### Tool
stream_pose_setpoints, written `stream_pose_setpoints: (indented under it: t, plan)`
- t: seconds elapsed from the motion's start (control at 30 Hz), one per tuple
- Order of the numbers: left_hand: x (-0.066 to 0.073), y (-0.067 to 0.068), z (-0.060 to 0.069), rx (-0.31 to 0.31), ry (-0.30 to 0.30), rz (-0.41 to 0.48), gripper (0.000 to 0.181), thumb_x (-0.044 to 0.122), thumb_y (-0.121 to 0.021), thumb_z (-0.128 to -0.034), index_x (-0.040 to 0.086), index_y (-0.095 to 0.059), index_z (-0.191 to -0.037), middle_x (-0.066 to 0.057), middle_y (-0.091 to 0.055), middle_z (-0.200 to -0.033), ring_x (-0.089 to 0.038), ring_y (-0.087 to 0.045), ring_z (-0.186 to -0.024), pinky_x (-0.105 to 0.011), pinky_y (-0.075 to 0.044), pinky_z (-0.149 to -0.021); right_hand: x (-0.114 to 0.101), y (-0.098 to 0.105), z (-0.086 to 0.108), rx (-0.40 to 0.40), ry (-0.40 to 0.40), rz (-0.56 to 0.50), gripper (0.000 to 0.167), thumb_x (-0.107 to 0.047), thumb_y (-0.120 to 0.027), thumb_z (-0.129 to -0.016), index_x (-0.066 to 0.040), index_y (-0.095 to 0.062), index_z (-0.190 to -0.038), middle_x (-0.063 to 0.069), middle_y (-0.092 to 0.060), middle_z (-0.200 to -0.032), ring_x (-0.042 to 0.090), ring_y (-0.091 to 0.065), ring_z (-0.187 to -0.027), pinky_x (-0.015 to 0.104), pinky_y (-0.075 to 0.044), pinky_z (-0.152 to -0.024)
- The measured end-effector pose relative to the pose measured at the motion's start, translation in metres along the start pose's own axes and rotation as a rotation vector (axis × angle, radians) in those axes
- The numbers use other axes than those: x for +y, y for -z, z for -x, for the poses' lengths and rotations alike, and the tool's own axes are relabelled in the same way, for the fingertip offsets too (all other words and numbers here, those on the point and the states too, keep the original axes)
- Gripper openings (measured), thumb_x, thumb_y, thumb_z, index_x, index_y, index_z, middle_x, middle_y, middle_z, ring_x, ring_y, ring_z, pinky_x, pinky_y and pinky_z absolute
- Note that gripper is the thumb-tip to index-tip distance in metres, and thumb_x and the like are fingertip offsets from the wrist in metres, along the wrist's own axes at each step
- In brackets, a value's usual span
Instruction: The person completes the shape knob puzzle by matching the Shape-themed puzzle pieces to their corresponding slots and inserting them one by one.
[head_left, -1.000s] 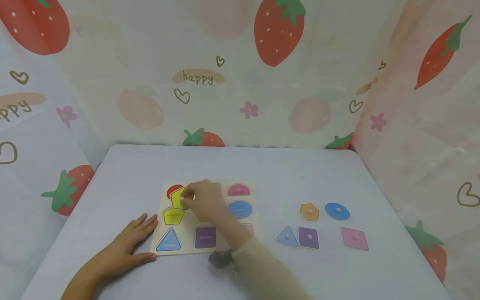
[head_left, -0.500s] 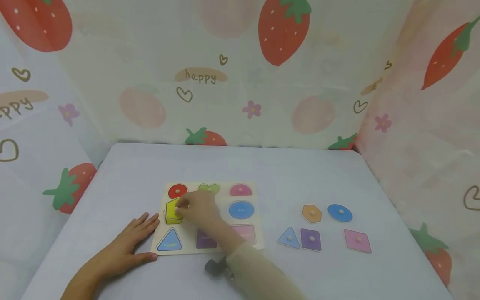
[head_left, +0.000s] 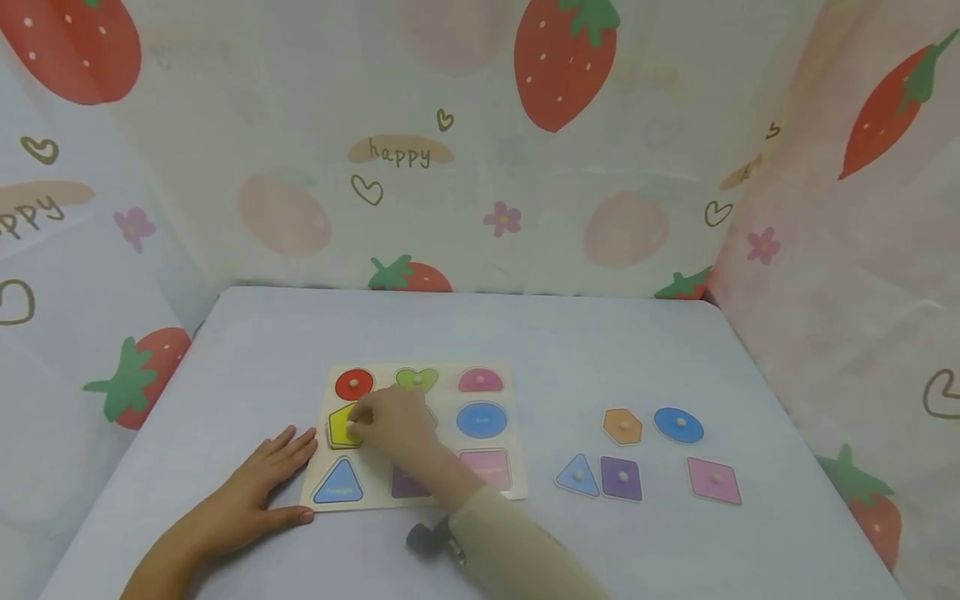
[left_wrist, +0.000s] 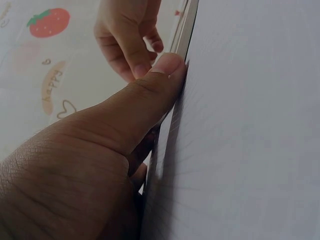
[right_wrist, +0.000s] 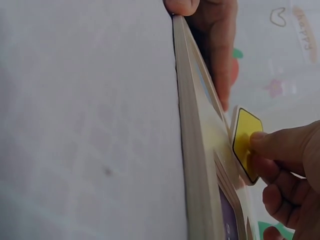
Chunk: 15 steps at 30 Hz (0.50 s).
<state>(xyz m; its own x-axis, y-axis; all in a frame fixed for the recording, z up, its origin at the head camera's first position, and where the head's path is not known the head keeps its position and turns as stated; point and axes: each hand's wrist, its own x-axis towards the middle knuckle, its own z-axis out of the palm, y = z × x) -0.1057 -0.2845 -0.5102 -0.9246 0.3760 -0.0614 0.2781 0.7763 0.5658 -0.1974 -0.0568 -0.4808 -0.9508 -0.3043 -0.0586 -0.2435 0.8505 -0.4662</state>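
Note:
My right hand [head_left: 397, 425] pinches the knob of a yellow pentagon puzzle piece [head_left: 341, 425] over the left middle slot of a wooden shape puzzle board [head_left: 382, 487]. In the right wrist view the pentagon piece [right_wrist: 247, 142] stands tilted against the board's face, not flat in the slot; the fingers hide its knob. The left hand [head_left: 258, 492] lies flat with spread fingers at the board's left edge, its thumb and fingertips touching it. In the board sit a red circle [head_left: 354, 384], a green heart [head_left: 416, 379] and a pink semicircle [head_left: 481, 381].
Loose knobbed pieces lie right of the board: an orange hexagon [head_left: 622, 426], a blue oval [head_left: 679, 425], a light blue triangle [head_left: 577, 477], a purple square [head_left: 621, 478] and a pink parallelogram [head_left: 714, 481]. Strawberry-print cloth [head_left: 525, 250] walls the white table [head_left: 600, 333].
The right hand has brought the yellow pentagon down from over the red circle onto the yellow pentagon slot, turning it slightly. The left hand has stayed at the board's edge.

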Motion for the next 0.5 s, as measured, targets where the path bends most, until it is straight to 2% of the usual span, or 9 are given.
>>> stream_pose_setpoints:
  t: [0.13,0.23,0.4,0.5]
  plan:
    - [-0.0014,-0.0016,0.0003,0.009,-0.020,-0.011,0.099,0.066,-0.075,-0.0798,0.019,-0.039,-0.159,0.000,-0.031,-0.168,-0.037,-0.013,-0.158,-0.013,0.013,-0.119,0.0020,-0.0045,-0.0009,0.003,0.016,0.020,0.015,-0.045,-0.078,-0.089,-0.039,-0.079,-0.103,-0.024,-0.062,-0.077,0.003,-0.054,-0.083,0.030,-0.050,-0.079]
    - [-0.0018,-0.0024,0.0004,0.008,-0.028,-0.014,0.099,0.068,-0.073,-0.0801,0.019,-0.039,-0.159,0.000,-0.031,-0.168,-0.036,-0.013,-0.158,-0.012,0.014,-0.118,0.0028,-0.0056,-0.0008,0.013,0.036,0.027,0.015,-0.045,-0.077,-0.089,-0.039,-0.080,-0.103,-0.025,-0.064,-0.079,0.001,-0.054,-0.082,0.031,-0.051,-0.083]
    - [-0.0008,-0.0018,0.0006,0.009,-0.031,-0.017,0.099,0.069,-0.072,-0.0804,0.018,-0.039,-0.159,0.000,-0.031,-0.168,-0.036,-0.013,-0.158,-0.013,0.014,-0.118,0.0032,-0.0056,-0.0010,0.008,0.033,0.027,0.015,-0.047,-0.077,-0.089,-0.040,-0.079,-0.102,-0.026,-0.067,-0.085,0.000,-0.054,-0.083,0.029,-0.050,-0.076]
    - [0.0000,-0.0010,0.0000,0.017,-0.039,-0.019,0.099,0.068,-0.073,-0.0803,0.018,-0.039,-0.159,-0.001,-0.032,-0.168,-0.036,-0.014,-0.158,-0.012,0.014,-0.118,0.0042,-0.0072,-0.0028,0.009,0.032,0.036,0.015,-0.048,-0.076,-0.090,-0.042,-0.079,-0.102,-0.027,-0.067,-0.086,0.000,-0.055,-0.085,0.029,-0.050,-0.077]
